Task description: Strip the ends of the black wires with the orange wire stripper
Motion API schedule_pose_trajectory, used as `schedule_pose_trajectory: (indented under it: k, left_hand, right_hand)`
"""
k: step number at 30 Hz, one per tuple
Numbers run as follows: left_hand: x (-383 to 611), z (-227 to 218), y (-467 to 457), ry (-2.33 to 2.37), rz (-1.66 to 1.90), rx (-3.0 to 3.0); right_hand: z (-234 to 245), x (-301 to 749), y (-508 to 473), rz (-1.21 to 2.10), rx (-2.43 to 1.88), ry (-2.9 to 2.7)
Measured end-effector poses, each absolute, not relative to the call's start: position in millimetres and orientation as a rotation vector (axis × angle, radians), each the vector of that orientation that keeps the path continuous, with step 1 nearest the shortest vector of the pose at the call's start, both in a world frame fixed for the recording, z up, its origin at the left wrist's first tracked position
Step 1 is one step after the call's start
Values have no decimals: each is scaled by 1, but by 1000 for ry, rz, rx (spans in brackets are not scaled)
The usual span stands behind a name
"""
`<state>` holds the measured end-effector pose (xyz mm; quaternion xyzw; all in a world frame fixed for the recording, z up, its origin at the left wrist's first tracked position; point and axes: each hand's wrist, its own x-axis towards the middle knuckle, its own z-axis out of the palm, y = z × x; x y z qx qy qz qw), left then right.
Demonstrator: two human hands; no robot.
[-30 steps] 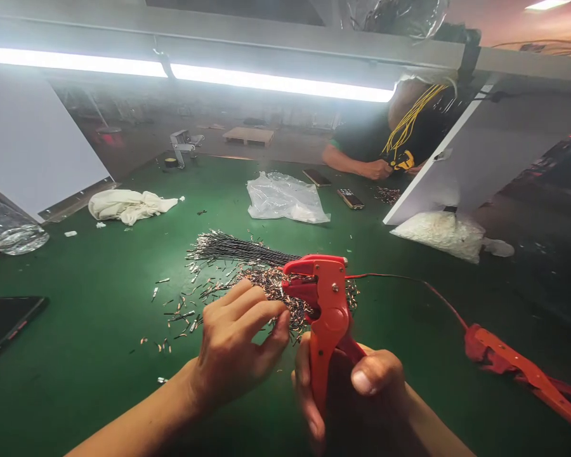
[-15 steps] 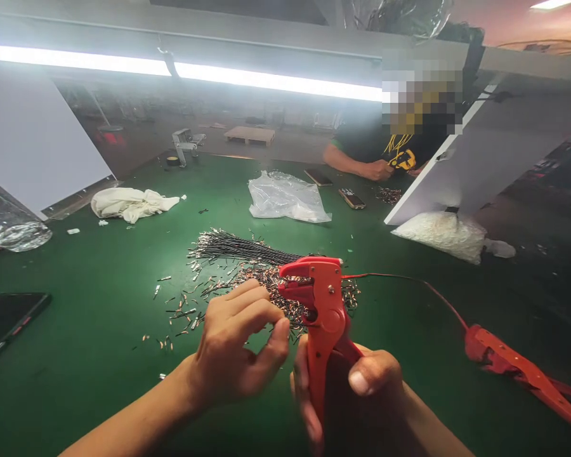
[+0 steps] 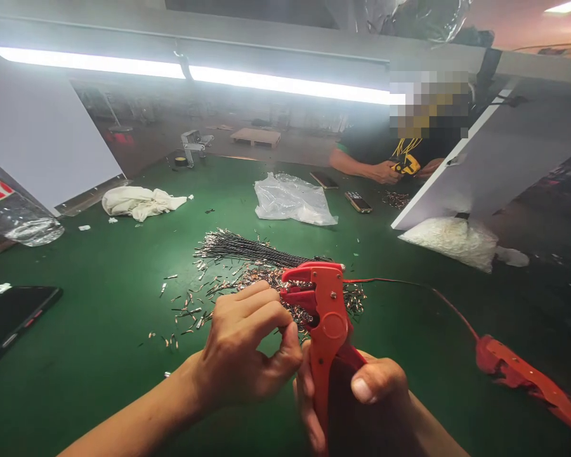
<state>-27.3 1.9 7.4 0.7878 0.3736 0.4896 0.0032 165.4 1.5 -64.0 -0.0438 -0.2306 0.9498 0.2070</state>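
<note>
My right hand [image 3: 361, 397] grips the handles of a red wire stripper [image 3: 326, 317], held upright with its jaws pointing left. My left hand [image 3: 247, 346] is closed in a pinch right at those jaws; what it pinches is too small to make out. A thin red wire [image 3: 409, 285] runs from the jaws off to the right. Behind the hands lie a bundle of black wires [image 3: 247, 249] and a heap of small cut wire bits [image 3: 266, 285] on the green table [image 3: 99, 330].
A second red tool [image 3: 528, 381] lies at the right. A phone [image 3: 9, 317] sits at the left edge, a white cloth [image 3: 137, 202] and a clear plastic bag [image 3: 292, 200] farther back. Across the table another person's hands [image 3: 390, 171] work with yellow wires.
My left hand has closed tighter and pressed in against the stripper's jaws. The view has shifted slightly; the stripper and right hand keep their pose.
</note>
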Motion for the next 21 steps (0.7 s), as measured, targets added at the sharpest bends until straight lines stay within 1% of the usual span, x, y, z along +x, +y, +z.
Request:
schedule_pose_trajectory:
  k: [11,17,21]
  left_hand:
    - [-35,0,7,1438,1362,2892]
    - [-37,1,4,1278,1450,2887]
    - [-38,-3,5,1227,1311,2964]
  right_hand:
    - [-56,165,1,2638,-172,-637]
    - [-52,165,6,2629,-224,-750]
    - [-50,168,7,2657,-292,-738]
